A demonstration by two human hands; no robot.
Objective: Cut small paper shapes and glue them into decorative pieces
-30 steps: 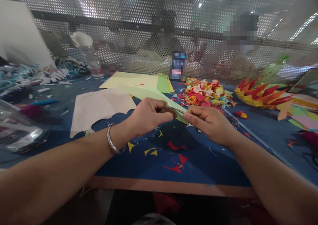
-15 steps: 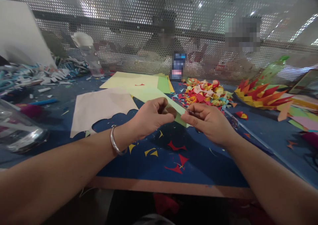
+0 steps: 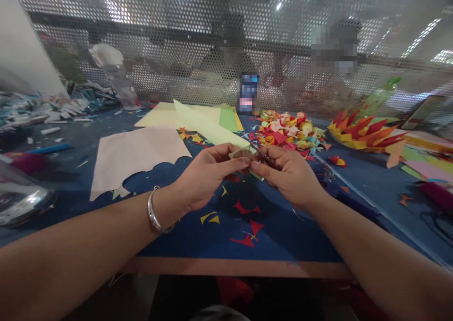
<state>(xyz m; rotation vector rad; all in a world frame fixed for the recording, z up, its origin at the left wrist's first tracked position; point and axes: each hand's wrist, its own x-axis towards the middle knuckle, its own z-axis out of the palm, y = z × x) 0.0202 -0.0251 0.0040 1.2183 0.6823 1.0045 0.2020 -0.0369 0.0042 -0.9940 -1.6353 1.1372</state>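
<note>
My left hand (image 3: pixel 214 172), with a silver bangle at the wrist, pinches a pale green sheet of paper (image 3: pixel 212 130) near its close end. The sheet slants up and away to the left, its far corner raised. My right hand (image 3: pixel 292 174) is closed around scissors (image 3: pixel 261 153), of which only a thin dark metal part shows; the fingers hide the rest. Both hands meet at the paper's close end, fingertips almost touching. Left of them lies a pale pink sheet (image 3: pixel 138 148) with a scalloped cut edge. Red scraps (image 3: pixel 246 208) and yellow scraps (image 3: pixel 210 218) lie below the hands.
A heap of colourful paper bits (image 3: pixel 290 130) lies beyond my right hand. Further right is an orange-red spiky paper piece (image 3: pixel 364 134). A phone (image 3: pixel 248 93) leans at the perforated screen. Clear bottles and white scraps (image 3: pixel 60 106) stand or lie at left.
My left hand has come right to the pale green paper and now grips it. The paper's far end has lifted and swung. The hands are closer together; the view has shifted slightly.
</note>
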